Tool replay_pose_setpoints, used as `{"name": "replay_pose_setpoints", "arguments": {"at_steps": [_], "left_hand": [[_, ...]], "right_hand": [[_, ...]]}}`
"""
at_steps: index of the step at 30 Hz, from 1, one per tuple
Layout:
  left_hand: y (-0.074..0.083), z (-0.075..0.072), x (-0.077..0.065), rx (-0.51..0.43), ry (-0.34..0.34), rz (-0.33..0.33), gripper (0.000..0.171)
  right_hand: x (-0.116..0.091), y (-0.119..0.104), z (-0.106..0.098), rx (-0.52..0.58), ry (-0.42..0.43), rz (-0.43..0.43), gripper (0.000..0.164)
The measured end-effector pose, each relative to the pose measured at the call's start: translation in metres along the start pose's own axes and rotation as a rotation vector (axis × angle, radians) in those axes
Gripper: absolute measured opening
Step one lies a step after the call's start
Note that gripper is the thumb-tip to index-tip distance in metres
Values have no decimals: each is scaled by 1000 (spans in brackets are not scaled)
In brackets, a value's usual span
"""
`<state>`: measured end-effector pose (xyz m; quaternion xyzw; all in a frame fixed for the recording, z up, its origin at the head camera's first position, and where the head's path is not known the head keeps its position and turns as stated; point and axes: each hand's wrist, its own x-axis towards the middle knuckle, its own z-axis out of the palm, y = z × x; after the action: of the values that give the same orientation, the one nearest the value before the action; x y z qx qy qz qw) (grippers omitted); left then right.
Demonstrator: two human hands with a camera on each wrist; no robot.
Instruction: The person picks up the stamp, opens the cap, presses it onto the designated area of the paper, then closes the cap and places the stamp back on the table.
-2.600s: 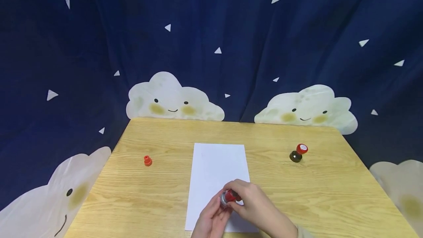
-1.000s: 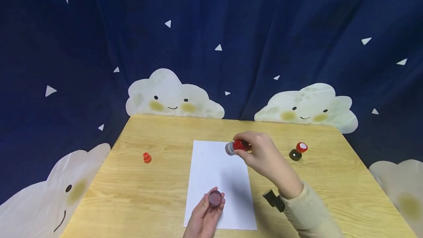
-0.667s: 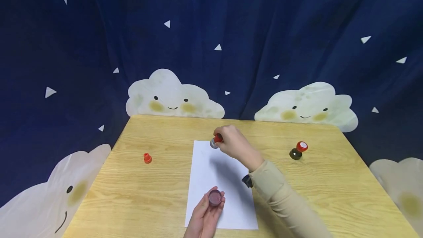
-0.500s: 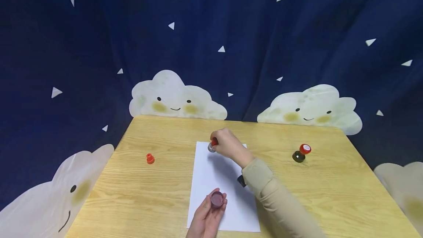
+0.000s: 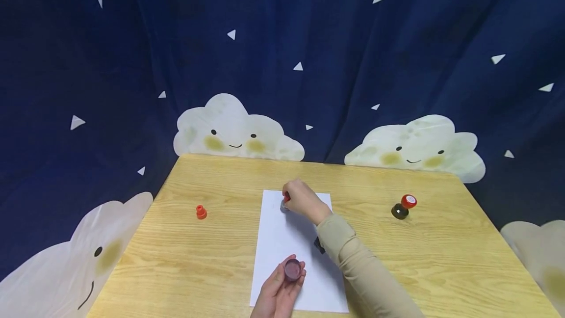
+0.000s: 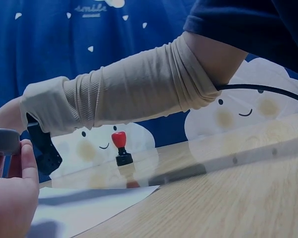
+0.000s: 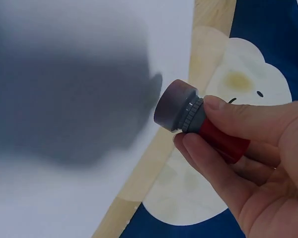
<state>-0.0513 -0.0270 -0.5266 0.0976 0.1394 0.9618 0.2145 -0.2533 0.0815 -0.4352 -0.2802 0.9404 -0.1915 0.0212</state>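
Near the far left corner of a white sheet of paper (image 5: 273, 239), my right hand (image 5: 305, 202) grips a stamp by its red handle (image 7: 223, 139). Its grey, partly clear head (image 7: 175, 105) points down at the sheet; I cannot tell whether it touches. Over the sheet's near part, my left hand (image 5: 280, 292) holds the round stamp cap (image 5: 293, 270) between thumb and fingers, its hollow side facing up. That cap (image 6: 4, 141) shows dark grey from the side in the left wrist view.
A second stamp with a red knob (image 5: 409, 201) and black base stands on the wooden table (image 5: 441, 254) to the right. On the left sits a small red piece (image 5: 201, 212). A dark blue curtain (image 5: 265, 53) with clouds hangs behind the table.
Earlier both hands were together on the stamp. The cap came off and stayed in my left hand, while my right hand carried the stamp to the sheet's far left, lately shifting slightly nearer.
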Motion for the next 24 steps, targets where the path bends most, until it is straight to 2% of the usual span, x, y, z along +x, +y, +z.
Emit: {"name": "replay_pose_setpoints", "arguments": {"at_steps": [9,18,24], "left_hand": [[1,2,-1,-12,67,-21,34],[0,2,-1,5,48,-24,34],[-1,2,-1,29,63,-39,30]], "right_hand": [[-5,11,3,-13,18,22,20],[-6,16,7,-28,11,48,20],[-7,16,9,-55,9,22,17]]}}
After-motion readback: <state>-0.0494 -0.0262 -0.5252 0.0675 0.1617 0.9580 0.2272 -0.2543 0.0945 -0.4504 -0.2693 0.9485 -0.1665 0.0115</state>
